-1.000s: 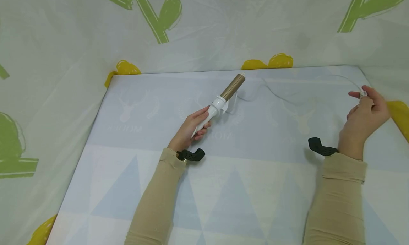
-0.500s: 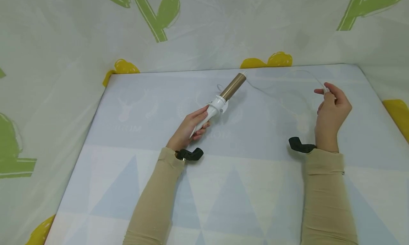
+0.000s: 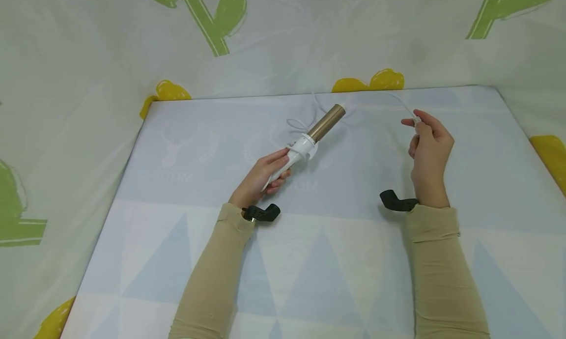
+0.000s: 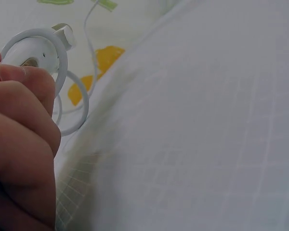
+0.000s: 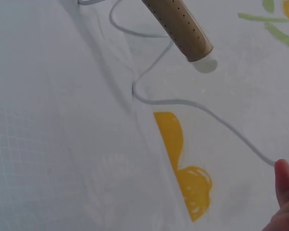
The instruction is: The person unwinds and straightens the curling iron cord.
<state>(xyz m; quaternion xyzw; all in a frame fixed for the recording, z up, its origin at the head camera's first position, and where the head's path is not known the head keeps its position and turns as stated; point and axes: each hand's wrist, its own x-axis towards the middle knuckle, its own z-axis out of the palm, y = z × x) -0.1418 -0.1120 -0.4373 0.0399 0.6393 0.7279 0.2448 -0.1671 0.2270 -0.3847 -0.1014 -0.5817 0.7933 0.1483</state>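
Observation:
A curling iron with a white handle [image 3: 283,168] and a gold barrel [image 3: 327,123] slants up to the right over the table. My left hand [image 3: 261,177] grips it by the handle, fingers curled round. In the left wrist view the white cord [image 4: 84,103] hangs in loops by the handle's upper end, partly hidden by that hand [image 4: 24,120]. Off to the right, my right hand [image 3: 431,150] pinches the white ribbed end piece [image 3: 416,120] of the cord between thumb and fingers. The right wrist view has the perforated barrel [image 5: 180,29] and the slack cord [image 5: 212,113] running to that hand.
The table [image 3: 345,260] has a pale cover with blue triangles and faint deer prints. Behind its far edge hangs a light curtain [image 3: 309,44] with green and yellow plant shapes. A black wrist mount [image 3: 263,212] sits on each wrist.
My right hand has moved left, toward the curling iron, bringing the cord end with it. The cord has slackened and now loops behind the barrel. The left hand has stayed nearly still.

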